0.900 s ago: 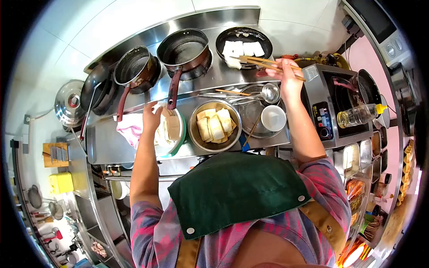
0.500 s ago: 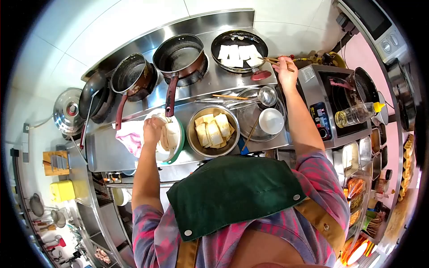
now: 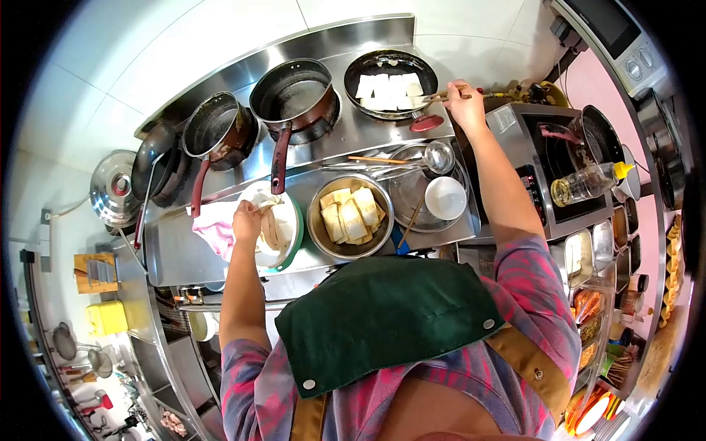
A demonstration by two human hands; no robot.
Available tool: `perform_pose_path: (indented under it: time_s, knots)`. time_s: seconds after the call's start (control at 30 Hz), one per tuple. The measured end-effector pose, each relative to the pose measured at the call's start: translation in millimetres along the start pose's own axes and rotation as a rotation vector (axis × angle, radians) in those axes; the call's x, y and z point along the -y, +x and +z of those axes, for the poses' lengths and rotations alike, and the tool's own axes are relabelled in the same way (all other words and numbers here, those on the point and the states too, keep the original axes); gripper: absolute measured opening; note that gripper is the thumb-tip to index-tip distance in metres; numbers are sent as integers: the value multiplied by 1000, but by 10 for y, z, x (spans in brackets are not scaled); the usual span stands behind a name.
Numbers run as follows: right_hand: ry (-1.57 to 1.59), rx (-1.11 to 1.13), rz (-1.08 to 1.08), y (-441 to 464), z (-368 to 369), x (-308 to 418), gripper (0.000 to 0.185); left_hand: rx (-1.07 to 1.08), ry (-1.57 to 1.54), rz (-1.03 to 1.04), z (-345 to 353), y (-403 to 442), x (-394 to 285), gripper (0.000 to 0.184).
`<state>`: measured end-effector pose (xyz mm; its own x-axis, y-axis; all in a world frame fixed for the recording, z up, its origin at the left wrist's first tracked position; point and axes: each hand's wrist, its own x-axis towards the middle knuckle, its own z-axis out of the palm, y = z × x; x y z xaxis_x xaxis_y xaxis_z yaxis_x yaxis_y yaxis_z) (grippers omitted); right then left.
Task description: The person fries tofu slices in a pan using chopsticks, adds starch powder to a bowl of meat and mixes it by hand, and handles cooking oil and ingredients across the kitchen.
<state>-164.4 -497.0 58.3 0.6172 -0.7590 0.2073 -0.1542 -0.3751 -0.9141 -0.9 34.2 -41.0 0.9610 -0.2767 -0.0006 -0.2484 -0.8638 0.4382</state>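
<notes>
My right hand [image 3: 465, 107] is closed round a pair of chopsticks [image 3: 441, 96]. Their tips reach the right side of several white rectangular slices [image 3: 387, 90], perhaps tofu, lying in a black frying pan [image 3: 353, 70] with a red handle. My left hand [image 3: 247, 220] is pinched at the left edge of a white bowl with a green rim [image 3: 298, 234]. Pale, soft-looking pieces [image 3: 273, 234] lie in that bowl; what the fingers hold is hidden. Right of it, a steel bowl [image 3: 316, 239] holds several browned, pale-yellow slices [image 3: 353, 217].
Two dark pans [image 3: 290, 92] [image 3: 213, 125] stand left of the frying pan. A pink cloth [image 3: 213, 231] lies by my left hand. A white bowl [image 3: 446, 198], ladle [image 3: 439, 158] and loose chopstick [image 3: 413, 220] lie on a tray. An oil bottle [image 3: 588, 185] lies tilted on the right.
My right hand has shifted slightly up and left with the chopsticks, which lie flatter across the pan's edge. My left hand has drawn slightly down and back, toward the bowl's left edge.
</notes>
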Motion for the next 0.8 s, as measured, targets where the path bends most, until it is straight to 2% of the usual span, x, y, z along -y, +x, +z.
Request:
perform_pose_path:
  time_s: [0.1,0.17,0.23,0.37,0.4,0.47,0.6,0.73,0.8]
  knots:
    - [53,8,2,91,11,-214,22,-92,63,-83,-121,-118,-172,19]
    - [102,0,12,107,-2,-287,22,-161,-85,-43,-200,-168,-160,20]
    - [198,0,45,-31,-55,-44,22,-175,-217,-24,-375,-239,-294,19]
    - [666,297,122,-519,-168,633,20,93,-971,26,-593,-415,-601,13]
    - [796,411,149,-668,-165,785,19,180,-998,9,-659,-483,-728,14]
    - [816,571,203,-933,-87,978,21,228,-1084,90,-683,-613,-1042,15]
    - [1046,745,372,-1219,48,931,22,298,-1223,111,-608,-750,-1526,18]
    - [1048,651,364,-1245,101,809,26,338,-1193,220,-493,-751,-1763,16]
    - [985,605,343,-1222,52,827,27,330,-1188,211,-430,-738,-1822,17]
